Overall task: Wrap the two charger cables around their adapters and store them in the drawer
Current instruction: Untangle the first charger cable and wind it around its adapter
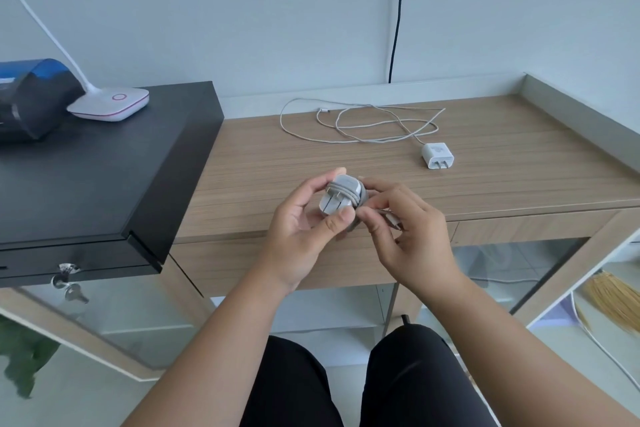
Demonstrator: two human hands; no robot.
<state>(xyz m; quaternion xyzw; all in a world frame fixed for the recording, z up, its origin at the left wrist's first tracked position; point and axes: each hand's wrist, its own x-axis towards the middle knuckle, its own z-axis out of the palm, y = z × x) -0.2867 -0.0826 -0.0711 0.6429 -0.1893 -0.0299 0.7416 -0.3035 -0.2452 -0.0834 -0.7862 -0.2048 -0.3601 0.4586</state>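
Note:
My left hand (304, 225) grips a white adapter (337, 201) between thumb and fingers, above the desk's front edge. A grey-white cable is wound in several turns around it. My right hand (405, 229) pinches the free end of that cable (391, 217) right beside the adapter. A second white adapter (437, 156) lies on the wooden desk (277, 156) further back to the right. Its loose cable (360, 123) sprawls in loops behind it. The drawer front (346, 262) under the desk top looks closed.
A black cash box (104, 163) with keys in its lock (67, 282) sits on the left, carrying a white lamp base (110, 102) and a dark blue device (31, 97). A black cord (398, 10) hangs down the wall. A raised ledge (581, 114) borders the desk's right side.

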